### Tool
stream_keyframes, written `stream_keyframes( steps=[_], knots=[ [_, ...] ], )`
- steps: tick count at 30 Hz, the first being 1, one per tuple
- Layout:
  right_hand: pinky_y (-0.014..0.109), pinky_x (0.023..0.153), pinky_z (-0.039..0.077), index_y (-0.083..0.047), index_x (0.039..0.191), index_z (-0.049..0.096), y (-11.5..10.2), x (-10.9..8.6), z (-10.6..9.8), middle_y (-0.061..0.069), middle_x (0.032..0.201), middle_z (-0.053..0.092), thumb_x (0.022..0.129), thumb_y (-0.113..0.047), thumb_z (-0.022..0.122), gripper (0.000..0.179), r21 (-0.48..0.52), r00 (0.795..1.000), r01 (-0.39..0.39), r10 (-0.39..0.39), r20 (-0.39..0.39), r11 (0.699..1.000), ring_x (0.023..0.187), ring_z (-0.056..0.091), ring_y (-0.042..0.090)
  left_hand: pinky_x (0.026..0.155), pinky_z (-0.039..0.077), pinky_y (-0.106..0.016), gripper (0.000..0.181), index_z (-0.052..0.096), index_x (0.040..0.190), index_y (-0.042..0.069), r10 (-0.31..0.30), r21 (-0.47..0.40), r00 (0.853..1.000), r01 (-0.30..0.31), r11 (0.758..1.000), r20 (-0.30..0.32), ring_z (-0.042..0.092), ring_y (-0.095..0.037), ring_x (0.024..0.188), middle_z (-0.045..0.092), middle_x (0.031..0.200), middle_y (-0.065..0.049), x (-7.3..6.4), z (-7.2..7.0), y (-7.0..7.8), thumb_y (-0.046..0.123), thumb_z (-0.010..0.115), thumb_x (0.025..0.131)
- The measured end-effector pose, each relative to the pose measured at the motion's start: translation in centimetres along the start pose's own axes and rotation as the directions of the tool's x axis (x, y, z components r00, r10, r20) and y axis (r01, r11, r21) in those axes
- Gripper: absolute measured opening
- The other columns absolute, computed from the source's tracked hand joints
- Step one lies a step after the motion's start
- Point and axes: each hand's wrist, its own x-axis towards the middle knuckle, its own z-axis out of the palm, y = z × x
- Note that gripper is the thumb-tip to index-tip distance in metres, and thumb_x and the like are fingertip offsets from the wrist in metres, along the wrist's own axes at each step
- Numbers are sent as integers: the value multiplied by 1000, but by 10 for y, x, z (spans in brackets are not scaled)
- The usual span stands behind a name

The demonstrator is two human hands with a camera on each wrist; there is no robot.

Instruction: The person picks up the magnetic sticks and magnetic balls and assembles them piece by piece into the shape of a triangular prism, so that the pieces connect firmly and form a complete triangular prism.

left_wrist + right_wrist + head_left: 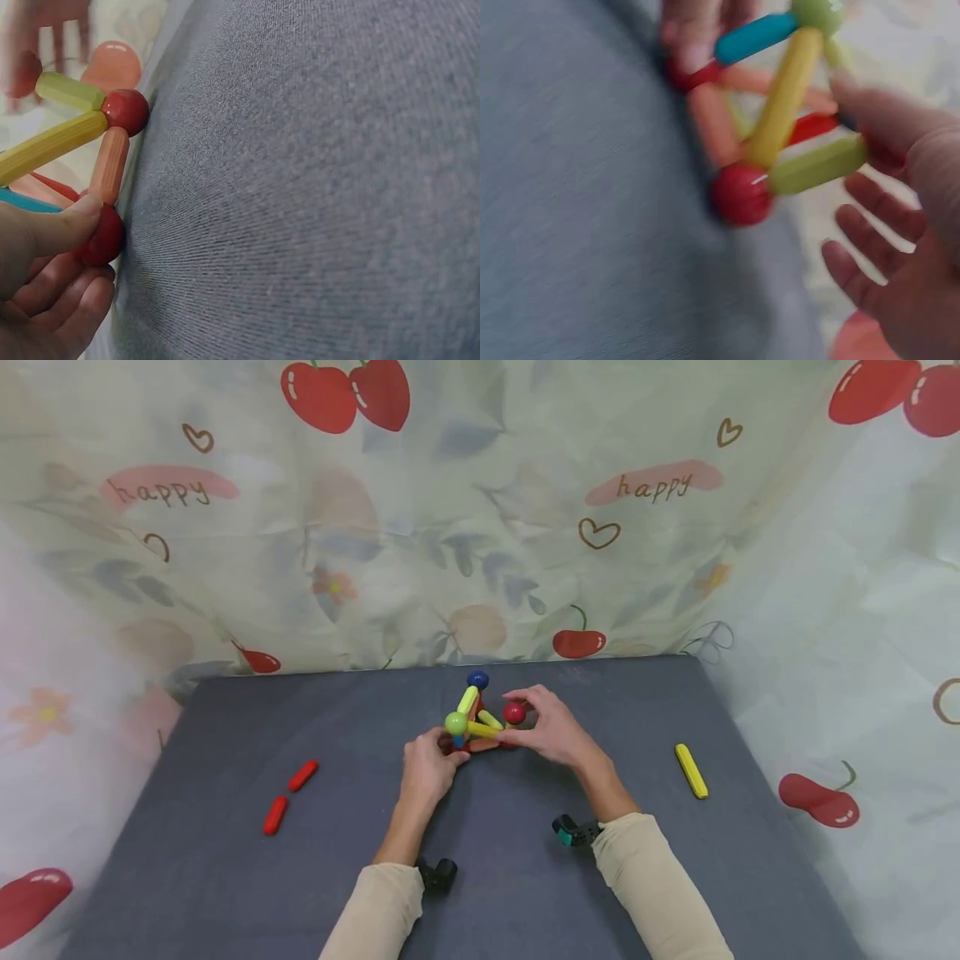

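A construction of magnetic rods and balls stands at the far middle of the table. My left hand [426,768] grips a red ball [105,236] at its near left bottom corner, thumb on one side and fingers beneath. My right hand [555,727] pinches another red ball [514,712], which sits at the end of a light green rod [821,166]. A third red ball [742,194] joins that rod with a yellow rod [786,97] and an orange rod [110,165]. On top is a green ball [455,723], with a blue ball [477,679] behind.
Two loose red rods [303,775] lie on the left of the dark grey table [360,710]. A loose yellow rod [692,771] lies on the right. A printed cloth [450,510] hangs behind the table's back edge. Both wrists wear small black cameras.
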Motion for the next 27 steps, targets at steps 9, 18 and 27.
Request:
stream_keyframes(
  steps=[9,18,27],
  knots=[
    [44,94,55,-11,105,72,27,0,23,7,110,64,93,-25,77,19,-22,999,-26,27,37,999,103,68,23,88,60,-43,38,72,121,11,0,29,998,-2,1000,60,74,-23,101,78,111,-9,5,-4,1,23,83,87],
    [40,89,54,-13,99,74,29,4,32,4,107,62,93,-28,76,16,-32,1000,9,-8,24,999,97,65,18,103,52,-51,55,59,142,11,59,80,994,-66,995,88,61,-32,128,67,136,-11,12,-98,-36,24,78,92],
    [33,82,50,-16,90,73,35,0,31,0,101,61,92,-30,77,15,-39,1000,-2,2,0,999,91,60,16,106,42,-60,60,58,140,2,-114,281,993,113,953,-13,53,-43,127,65,136,-22,8,-175,-126,34,75,93]
  ],
)
